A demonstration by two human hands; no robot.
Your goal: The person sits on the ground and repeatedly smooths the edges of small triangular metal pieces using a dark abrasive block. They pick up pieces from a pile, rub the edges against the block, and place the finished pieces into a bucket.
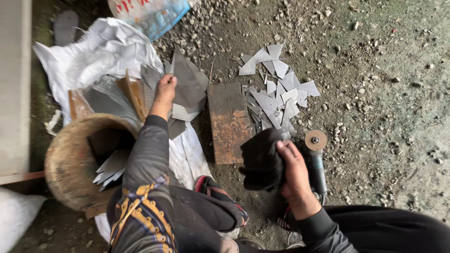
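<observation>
At far left, a round woven basket (65, 159), tipped toward the knees, with cut grey pieces inside, within easy reach for dropping; behind it a crumpled white sack (101, 51) spread on the ground, apparently as bedding for a stack of larger grey metal sheets (187, 89); on that stack, the left hand (164, 91), fingers curled and pinching the edge of one sheet, thumb side hidden, so exact grip not fully clear; just right of the stack, a rusty rectangular plate (228, 122) flat on the dirt, seemingly a working base between stock and offcuts; beyond it, a loose heap of pale triangular offcuts (276, 93), fanned out on gravel, touching one another; nearer the body, the right hand (295, 171) closed around a dark cloth (260, 159), fingers pressed together over it; just beside and partly under that hand, an angle grinder (316, 154) lying on the ground, disc upward, not gripped.
</observation>
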